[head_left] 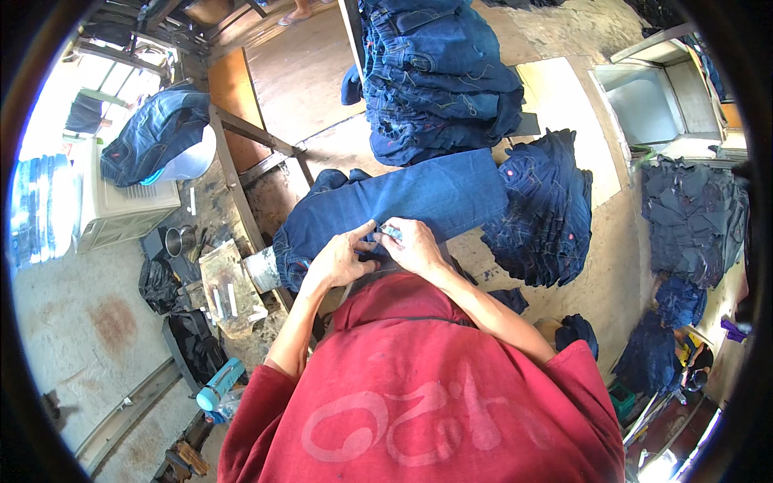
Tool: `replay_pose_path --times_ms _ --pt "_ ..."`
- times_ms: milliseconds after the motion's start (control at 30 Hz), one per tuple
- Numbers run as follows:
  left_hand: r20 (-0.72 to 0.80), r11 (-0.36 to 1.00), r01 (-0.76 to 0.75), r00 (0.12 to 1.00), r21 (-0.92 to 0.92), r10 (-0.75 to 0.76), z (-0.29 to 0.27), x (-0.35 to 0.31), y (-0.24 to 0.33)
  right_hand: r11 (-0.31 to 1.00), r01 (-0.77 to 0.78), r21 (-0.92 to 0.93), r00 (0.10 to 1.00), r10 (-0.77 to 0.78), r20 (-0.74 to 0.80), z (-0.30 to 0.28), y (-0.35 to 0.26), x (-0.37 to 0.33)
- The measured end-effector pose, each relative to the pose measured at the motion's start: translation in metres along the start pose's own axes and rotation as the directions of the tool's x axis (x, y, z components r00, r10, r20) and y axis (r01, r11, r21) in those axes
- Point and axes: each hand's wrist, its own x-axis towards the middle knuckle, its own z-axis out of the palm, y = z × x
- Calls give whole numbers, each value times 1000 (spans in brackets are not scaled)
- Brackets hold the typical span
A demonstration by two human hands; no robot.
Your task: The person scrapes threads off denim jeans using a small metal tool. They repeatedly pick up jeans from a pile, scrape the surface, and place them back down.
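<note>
Denim garment (411, 189), one, spread at twelve o'clock of the grip, lower edge right beside it. Left to right: one turquoise bottle (219, 385) toward eight; left hand (345, 259) at that edge, clasp impossible to tell; right hand (413, 246) pinching one small pale-blue piece (392, 232); first denim stack (439, 80) toward twelve; second denim stack (547, 211) near three.

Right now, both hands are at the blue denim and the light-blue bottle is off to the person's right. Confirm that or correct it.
One thing is wrong: the head view shows the light-blue bottle off to the person's left, not right. The left hand and right hand are indeed at the blue denim.
</note>
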Motion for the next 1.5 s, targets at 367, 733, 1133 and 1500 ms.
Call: replay_pose_path --times_ms 367,733,1133,1500 --pt "-261 976 -6 964 -219 -53 44 -4 4 958 -114 264 989 85 121 -13 12 -4" --pt "-265 696 -69 948 -715 -178 72 6 -15 977 -137 165 982 113 151 -18 3 -12" --pt "-83 604 104 959 -790 -272 62 -2 -2 937 -337 -93 942 335 -40 -23 17 -20" --pt "-23 543 185 935 -819 -353 53 -9 12 992 -124 38 988 127 -86 -26 21 -31"
